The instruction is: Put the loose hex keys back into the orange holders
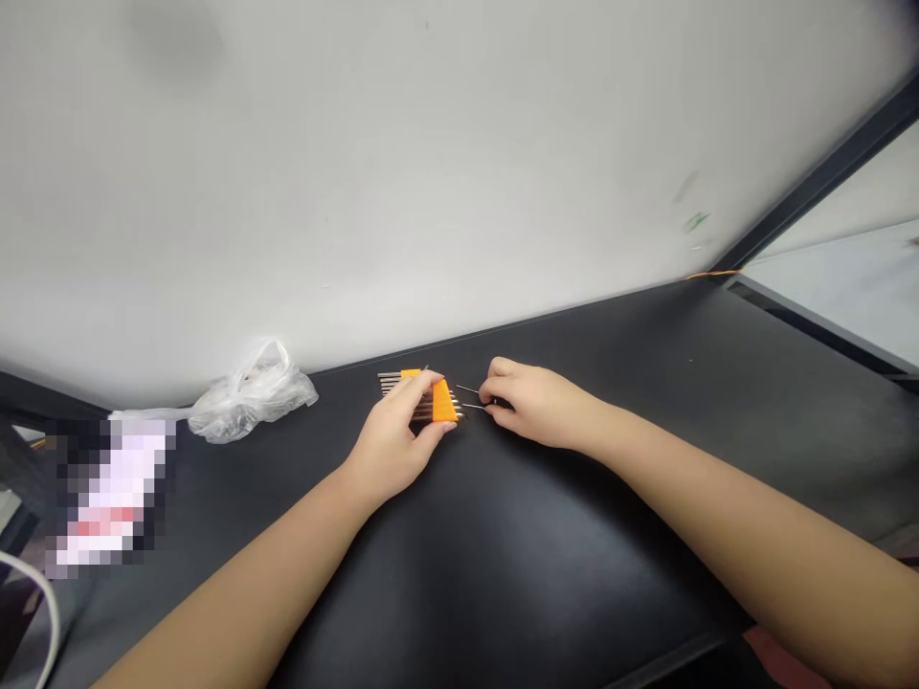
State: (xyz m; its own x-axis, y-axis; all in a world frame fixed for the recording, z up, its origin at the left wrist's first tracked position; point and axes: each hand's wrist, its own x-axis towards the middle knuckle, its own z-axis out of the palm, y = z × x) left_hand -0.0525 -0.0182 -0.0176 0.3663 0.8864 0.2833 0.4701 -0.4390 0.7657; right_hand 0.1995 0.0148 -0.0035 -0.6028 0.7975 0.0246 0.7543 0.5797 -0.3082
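Note:
My left hand point(402, 433) is closed around an orange holder point(444, 402) with several thin metal rods, like hex keys, running through it. The rod ends point(389, 380) stick out on the holder's left, and shorter tips show on its right. Just right of the holder, my right hand point(527, 400) pinches a thin metal rod point(474, 407). A second thin end pokes out above it from the same fingers; whether this is a separate rod or part of the same one I cannot tell. A small gap lies between these ends and the holder.
On the black table point(459, 545), a tied clear plastic bag point(251, 394) lies at the left near the pale wall point(431, 172). A blurred-out white and pink item point(119, 488) and a white cable point(50, 612) are at the far left. A dark frame post point(825, 182) rises at the right.

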